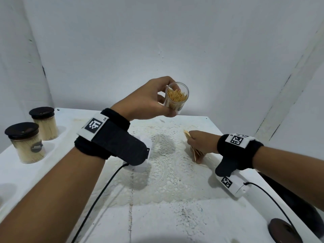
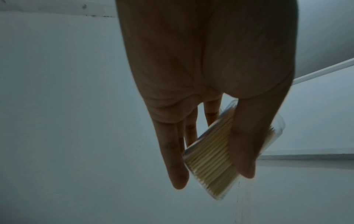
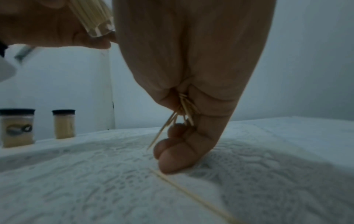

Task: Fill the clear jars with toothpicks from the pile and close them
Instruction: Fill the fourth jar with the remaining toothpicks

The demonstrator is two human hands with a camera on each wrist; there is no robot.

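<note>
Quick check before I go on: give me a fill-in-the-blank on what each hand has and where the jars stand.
1. The left hand holds an open ____ of toothpicks above the table.
2. The right hand grips a bunch of ____.
3. ____ closed jars stand at the table's left edge.
4. A loose lid lies at the table's near ____ corner.

Missing: jar; toothpicks; Two; right

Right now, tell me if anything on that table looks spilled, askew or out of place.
One loose toothpick lies on the lace mat beside the right hand, which grips a bundle of toothpicks. The open jar in the left hand is tilted and lidless; a dark lid lies apart at the table's near right corner.
</note>
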